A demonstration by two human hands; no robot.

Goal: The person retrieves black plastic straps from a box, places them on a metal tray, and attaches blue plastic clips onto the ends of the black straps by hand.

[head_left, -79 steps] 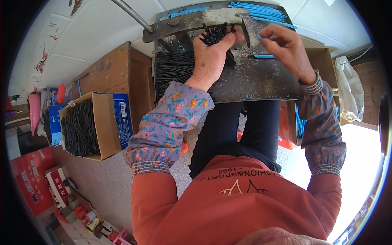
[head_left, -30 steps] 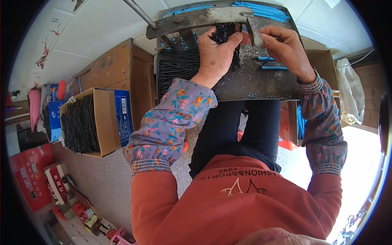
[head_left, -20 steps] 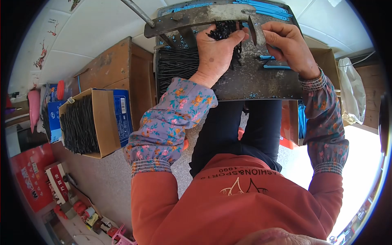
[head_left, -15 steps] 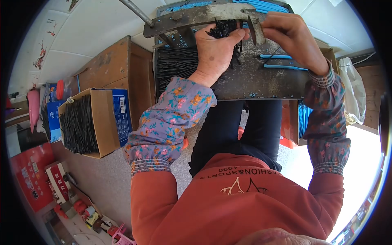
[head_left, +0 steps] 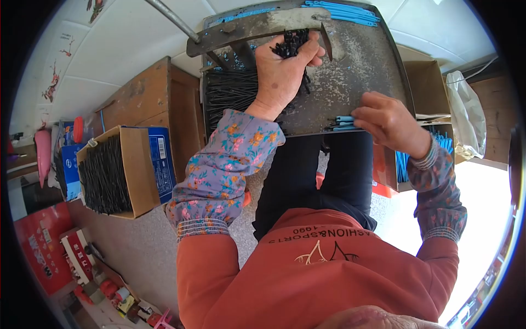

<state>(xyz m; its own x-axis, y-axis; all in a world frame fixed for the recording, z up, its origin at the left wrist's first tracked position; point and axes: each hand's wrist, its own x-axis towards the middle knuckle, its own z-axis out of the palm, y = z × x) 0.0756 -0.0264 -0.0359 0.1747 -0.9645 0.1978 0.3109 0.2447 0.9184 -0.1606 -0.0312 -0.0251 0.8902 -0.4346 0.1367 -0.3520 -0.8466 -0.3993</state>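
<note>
My left hand (head_left: 282,77) is closed round a bundle of thin black sticks (head_left: 290,44), their knobbed ends pointing up beside the upright blade (head_left: 327,42) at the end of the metal arm (head_left: 252,34). Near the front right edge of the dark metal tray (head_left: 356,85), my right hand (head_left: 386,122) has its thumb and fingers pressed on a few blue strips (head_left: 343,124) with black ends. More black sticks (head_left: 230,90) lie in a pile left of my left wrist. Several blue strips (head_left: 348,13) rest at the tray's back right.
An open cardboard box (head_left: 139,170) full of black sticks stands at the left, below a wooden cabinet (head_left: 183,104). Right of the tray are a box with blue strips (head_left: 402,164) and a whitish plastic bag (head_left: 466,109). A metal rod (head_left: 172,19) slants over the back left.
My right hand has moved away from the blade, down to the tray's front right. The blue strips that lay mid-tray are now at its fingers, near the front edge. My left hand still holds the bundle.
</note>
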